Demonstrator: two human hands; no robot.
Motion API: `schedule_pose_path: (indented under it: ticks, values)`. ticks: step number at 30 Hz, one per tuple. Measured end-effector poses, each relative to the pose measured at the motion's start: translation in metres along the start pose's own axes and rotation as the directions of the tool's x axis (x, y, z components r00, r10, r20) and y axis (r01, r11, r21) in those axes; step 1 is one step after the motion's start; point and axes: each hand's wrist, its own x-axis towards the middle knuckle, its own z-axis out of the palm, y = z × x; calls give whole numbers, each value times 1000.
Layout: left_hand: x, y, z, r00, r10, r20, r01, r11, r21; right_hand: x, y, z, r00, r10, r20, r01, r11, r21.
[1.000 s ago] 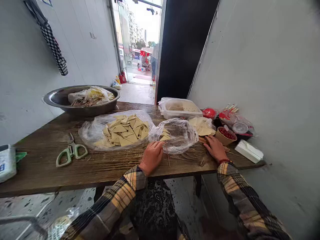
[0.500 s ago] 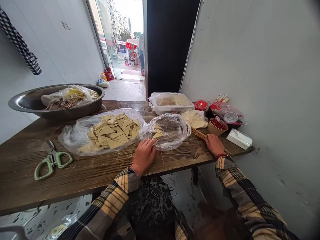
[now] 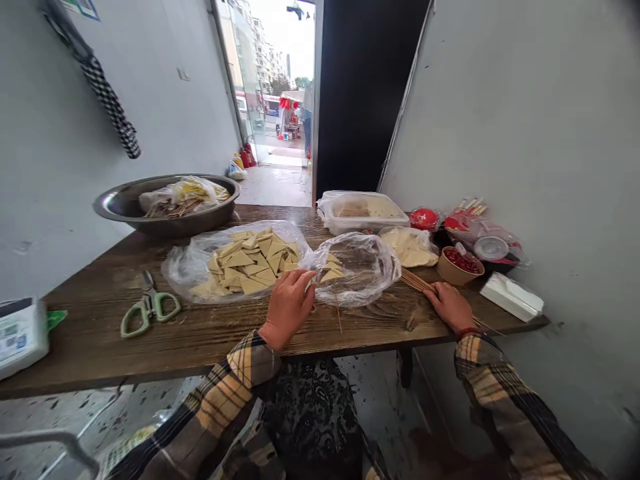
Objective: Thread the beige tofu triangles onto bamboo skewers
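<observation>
- The table (image 3: 225,340) is stretching across in front of me.
- The basin (image 3: 165,225) is sitting on its far left part.
- The left bag (image 3: 181,272) is lying mid-table, holding a heap of tan triangles (image 3: 255,263).
- The right bag (image 3: 370,268) is gaping just beside it, a few triangles showing at its left side.
- My left hand (image 3: 289,307) is hanging at the left bag's near edge, fingers curling; whether they are pinching anything, I cannot tell.
- My right hand (image 3: 453,308) is covering part of the sticks (image 3: 415,281), fingers bunching narrowly; whether they are gripping, I cannot tell.
- A lone stick (image 3: 339,313) is lying between my hands, by the right bag.
</observation>
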Motion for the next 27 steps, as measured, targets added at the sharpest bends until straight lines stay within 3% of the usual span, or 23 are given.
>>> schedule_pose_path:
  ticks: [3,10,18,23,27]
  values:
    - [-4,1,-3,998,-21,52,22,1000,-14,5,-11,2,1000,-5,26,6,1000,-14]
    - [-7,15,10,990,-11,142,15,999,-28,25,-52,11,999,22,35,-20,998,-52]
    - [-22,-19,-8,973,-136,184,133,991,30,30,-38,31,997,-68,-42,68,998,-10]
    - [-2,-4,-3,983,-18,182,23,999,-23,21,-44,14,996,-79,-45,82,994,66]
    - [22,35,6,948,195,253,-175,979,-101,15,-41,6,997,-79,-24,81,995,56]
